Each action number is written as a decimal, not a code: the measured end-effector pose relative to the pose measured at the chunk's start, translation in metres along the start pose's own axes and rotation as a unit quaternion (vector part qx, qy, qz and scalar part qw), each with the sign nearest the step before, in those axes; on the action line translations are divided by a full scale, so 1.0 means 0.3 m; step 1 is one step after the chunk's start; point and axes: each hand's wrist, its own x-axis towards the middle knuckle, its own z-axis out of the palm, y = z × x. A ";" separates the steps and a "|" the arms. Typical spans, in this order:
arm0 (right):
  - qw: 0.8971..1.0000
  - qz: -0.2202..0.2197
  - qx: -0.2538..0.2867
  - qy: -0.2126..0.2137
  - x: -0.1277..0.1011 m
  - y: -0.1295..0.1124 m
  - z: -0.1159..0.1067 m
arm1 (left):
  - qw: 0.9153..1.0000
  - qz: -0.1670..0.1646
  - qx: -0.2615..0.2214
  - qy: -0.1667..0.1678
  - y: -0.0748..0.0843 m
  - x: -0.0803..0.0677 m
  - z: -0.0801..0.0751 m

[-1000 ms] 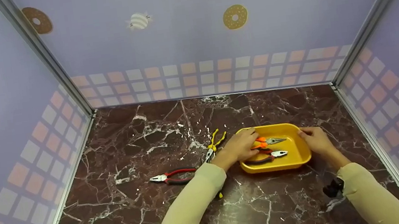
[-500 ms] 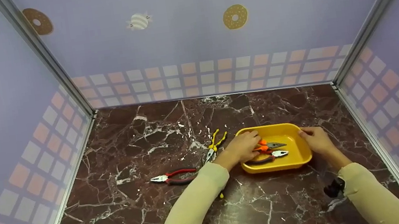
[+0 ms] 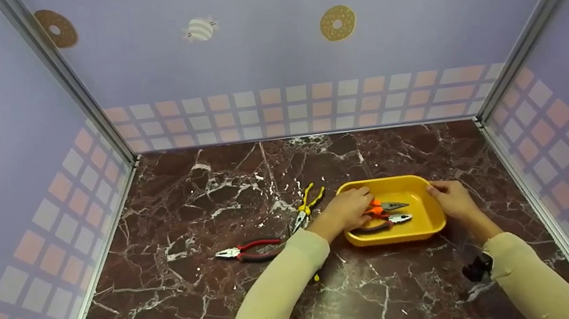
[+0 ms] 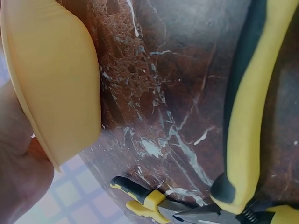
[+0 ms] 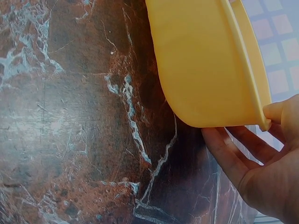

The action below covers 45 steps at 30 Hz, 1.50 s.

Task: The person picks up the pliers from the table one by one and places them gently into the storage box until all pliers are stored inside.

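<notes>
Just left of centre in the lower frame, red-and-black pliers (image 3: 242, 252) lie on the surface (image 3: 392, 289). Right of centre, your right hand (image 3: 452, 200) pinches the yellow tray (image 3: 423, 218), while your left hand (image 3: 348, 210) reaches inside by the orange-handled pliers (image 3: 376, 211), its grip hidden.

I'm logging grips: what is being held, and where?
The right hand holds the yellow tray by its right-end rim. Whether the left hand grips the orange pliers cannot be told.
</notes>
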 end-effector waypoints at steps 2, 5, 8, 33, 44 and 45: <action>1.000 -0.003 -0.001 0.002 -0.002 0.000 0.000 | 1.000 -0.001 -0.001 -0.004 0.002 0.000 0.001; 1.000 -0.012 -0.007 0.006 -0.005 -0.002 -0.002 | 1.000 -0.004 -0.007 -0.013 0.003 0.001 0.000; 1.000 -0.019 -0.010 0.008 -0.005 -0.004 -0.003 | 1.000 -0.008 -0.018 -0.022 0.002 0.002 -0.002; 1.000 -0.007 -0.008 0.001 -0.006 -0.004 0.002 | 1.000 -0.018 0.010 -0.017 0.016 -0.007 0.003; 1.000 -0.003 -0.009 0.000 -0.003 0.002 0.003 | 1.000 -0.012 0.008 -0.013 0.020 -0.015 0.004; 1.000 -0.002 -0.008 0.001 -0.002 0.002 0.003 | 1.000 -0.012 0.010 -0.012 0.019 -0.015 0.004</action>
